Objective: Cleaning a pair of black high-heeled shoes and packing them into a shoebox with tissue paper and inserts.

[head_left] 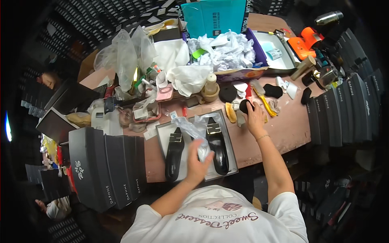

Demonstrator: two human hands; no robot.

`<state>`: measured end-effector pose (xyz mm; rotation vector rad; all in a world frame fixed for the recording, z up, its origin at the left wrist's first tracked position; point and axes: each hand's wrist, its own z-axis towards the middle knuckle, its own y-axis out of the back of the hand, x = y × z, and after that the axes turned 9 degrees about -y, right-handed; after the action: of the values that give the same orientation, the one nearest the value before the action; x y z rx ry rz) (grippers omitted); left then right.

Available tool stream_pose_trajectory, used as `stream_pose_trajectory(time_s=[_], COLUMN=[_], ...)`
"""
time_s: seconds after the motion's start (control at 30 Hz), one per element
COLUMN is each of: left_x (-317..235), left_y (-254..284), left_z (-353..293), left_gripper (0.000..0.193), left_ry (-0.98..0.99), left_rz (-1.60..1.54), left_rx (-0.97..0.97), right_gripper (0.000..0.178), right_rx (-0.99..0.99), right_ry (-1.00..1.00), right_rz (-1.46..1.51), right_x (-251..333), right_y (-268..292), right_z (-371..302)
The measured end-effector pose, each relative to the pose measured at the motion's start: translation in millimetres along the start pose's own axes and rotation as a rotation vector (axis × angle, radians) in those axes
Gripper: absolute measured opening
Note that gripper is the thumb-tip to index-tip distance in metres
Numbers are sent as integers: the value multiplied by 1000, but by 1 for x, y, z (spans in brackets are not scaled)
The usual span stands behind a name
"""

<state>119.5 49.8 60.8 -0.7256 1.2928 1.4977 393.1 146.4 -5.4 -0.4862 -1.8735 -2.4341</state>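
Pinkish table (283, 139) is crowded with many things, and stacks of dark boxes (342, 117) stand at both sides. Near its front edge lies a grey shoe box (232, 148), without lid, and in it are two black shoes, the left shoe (175, 156) and the right shoe (219, 152), with thin wrapping (190, 127) between and partly over them. The left hand (198, 162) is blurred above this wrapping, its fingers bent; I cannot tell whether it grips it. The right hand (255, 121) grasps a black pad (244, 107) on the table, beside the box. In my judgement, a quick pull on the wrapping could tear it or drag a shoe against the buckle or wall, and a dirty pad could mark the shiny leather. Behind, a purple box (259, 50) is full of crumpled white paper (229, 48), and a white tray (288, 61) contains a small label (274, 54).
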Motion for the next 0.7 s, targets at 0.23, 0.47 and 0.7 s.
stream_pose_trajectory(time_s=[0.23, 0.47, 0.7], left_x=[110, 59, 16], left_y=[23, 41, 112], left_z=[47, 34, 30], left_gripper=[86, 39, 42], left_ry=[828, 648, 447], left_rz=[-643, -982, -1300], left_rx=[-244, -373, -232], right_gripper=[50, 30, 26], right_rx=[342, 207, 77], right_ry=[373, 621, 525], right_rz=[189, 401, 393], right_x=[120, 180, 173], right_y=[-21, 35, 74], right_z=[-60, -80, -114])
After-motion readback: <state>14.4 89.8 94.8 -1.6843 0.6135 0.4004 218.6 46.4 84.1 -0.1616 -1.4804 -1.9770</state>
